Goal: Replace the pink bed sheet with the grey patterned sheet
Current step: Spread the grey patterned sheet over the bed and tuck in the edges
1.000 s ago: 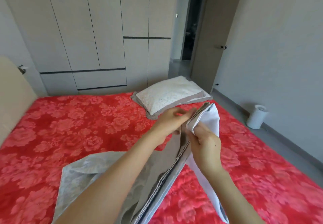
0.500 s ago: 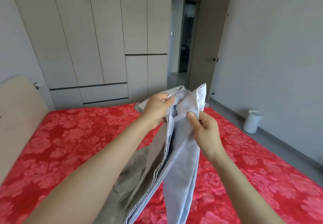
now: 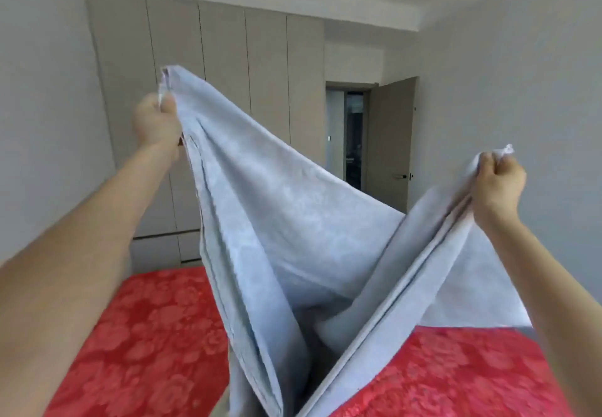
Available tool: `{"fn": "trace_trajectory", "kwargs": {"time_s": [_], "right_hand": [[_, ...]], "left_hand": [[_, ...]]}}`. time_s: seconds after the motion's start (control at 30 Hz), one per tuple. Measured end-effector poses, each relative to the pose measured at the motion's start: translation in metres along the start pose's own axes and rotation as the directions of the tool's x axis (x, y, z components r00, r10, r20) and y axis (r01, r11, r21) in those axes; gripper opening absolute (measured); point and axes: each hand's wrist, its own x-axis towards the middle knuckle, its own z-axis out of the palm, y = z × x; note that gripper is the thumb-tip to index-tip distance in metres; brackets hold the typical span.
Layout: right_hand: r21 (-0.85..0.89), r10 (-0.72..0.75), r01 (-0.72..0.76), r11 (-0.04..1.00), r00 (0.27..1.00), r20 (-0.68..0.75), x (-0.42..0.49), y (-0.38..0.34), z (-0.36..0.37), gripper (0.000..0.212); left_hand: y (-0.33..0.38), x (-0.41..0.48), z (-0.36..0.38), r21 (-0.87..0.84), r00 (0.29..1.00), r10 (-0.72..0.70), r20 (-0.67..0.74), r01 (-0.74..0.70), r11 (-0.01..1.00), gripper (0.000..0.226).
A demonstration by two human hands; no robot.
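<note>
A pink floral bed sheet (image 3: 146, 335) covers the bed below tall wardrobe doors (image 3: 228, 90) and an open door (image 3: 389, 143). Left hand (image 3: 156, 121), raised high, and right hand (image 3: 498, 185), lower, each clench a corner of the grey patterned sheet (image 3: 277, 221), which hangs spread between them above the bed.

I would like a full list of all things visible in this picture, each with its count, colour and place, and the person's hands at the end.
grey patterned sheet: one, pale grey-blue, held up over the bed, hanging in folds between both hands
pink bed sheet: one, pink-red with flowers, spread on the bed below
wardrobe: one, beige, along the far wall
door: one, grey-brown, open, right of the wardrobe
side walls: two, pale grey, left and right
left hand: one, raised at the left, grips a top corner of the grey patterned sheet
right hand: one, lower at the right, grips another corner
</note>
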Motion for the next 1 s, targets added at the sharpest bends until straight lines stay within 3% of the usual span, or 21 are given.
{"fn": "trace_trajectory", "kwargs": {"time_s": [0.13,0.23,0.3,0.4,0.47,0.53,0.6,0.63,0.7,0.73,0.8,0.87,0.93,1.0], "right_hand": [[-0.02,-0.147,0.146,0.989,0.987,-0.071,0.067,-0.077,0.024,0.042],[-0.142,-0.186,0.179,0.974,0.982,-0.037,0.092,-0.101,0.053,0.038],[-0.23,-0.183,0.192,0.954,0.981,0.06,0.086,-0.089,0.074,0.037],[-0.315,-0.123,0.162,0.935,0.983,0.139,0.071,-0.046,0.092,0.039],[-0.322,-0.042,0.099,0.941,0.983,0.181,0.059,-0.017,0.099,0.038],[-0.283,0.059,0.03,0.959,0.952,0.3,0.036,0.003,0.111,0.035],[-0.169,0.09,-0.001,0.986,0.849,0.521,-0.004,0.014,0.132,0.025],[-0.117,0.091,-0.02,0.993,0.767,0.635,-0.031,0.022,0.146,0.022],[-0.041,0.06,-0.045,0.998,0.605,0.794,-0.08,0.022,0.168,0.026],[-0.001,0.039,-0.074,0.997,0.518,0.854,-0.103,0.021,0.177,0.028],[0.076,-0.024,-0.147,0.986,0.328,0.944,-0.136,0.013,0.184,0.023],[0.132,-0.1,-0.218,0.967,0.151,0.984,-0.15,0.006,0.182,0.025],[0.183,-0.165,-0.272,0.945,0.088,0.982,-0.152,0.007,0.178,0.025],[0.173,-0.124,-0.35,0.921,0.159,0.979,-0.155,0.02,0.176,0.021]], "left_hand": [[0.094,0.061,-0.036,0.081,0.968,0.164,-0.189,-0.151,0.985,0.022],[0.106,0.102,-0.068,0.081,0.96,0.144,-0.241,-0.128,0.989,0.042],[0.083,0.11,-0.084,0.117,0.955,0.119,-0.272,-0.09,0.989,0.04],[0.015,0.097,-0.118,0.308,0.945,0.067,-0.32,0.037,0.951,0.04],[-0.042,0.07,-0.146,0.481,0.934,0.069,-0.35,0.116,0.869,0.046],[-0.085,0.033,-0.158,0.701,0.958,0.053,-0.281,0.167,0.693,0.034],[-0.108,-0.013,-0.136,0.872,0.99,-0.039,-0.138,0.14,0.47,0.039],[-0.119,-0.039,-0.117,0.901,0.996,-0.085,-0.034,0.068,0.429,0.05],[-0.125,-0.088,-0.068,0.803,0.947,-0.165,0.274,-0.131,0.581,0.071],[-0.13,-0.109,-0.045,0.701,0.88,-0.244,0.408,-0.131,0.701,0.079],[-0.126,-0.141,-0.007,0.444,0.699,-0.321,0.64,0.005,0.896,0.094],[-0.124,-0.151,0.016,0.232,0.523,-0.275,0.807,0.147,0.962,0.102],[-0.131,-0.145,0.022,0.177,0.43,-0.249,0.868,0.201,0.963,0.088],[-0.14,-0.138,0.025,0.238,0.469,-0.319,0.823,0.224,0.945,0.059]]}}
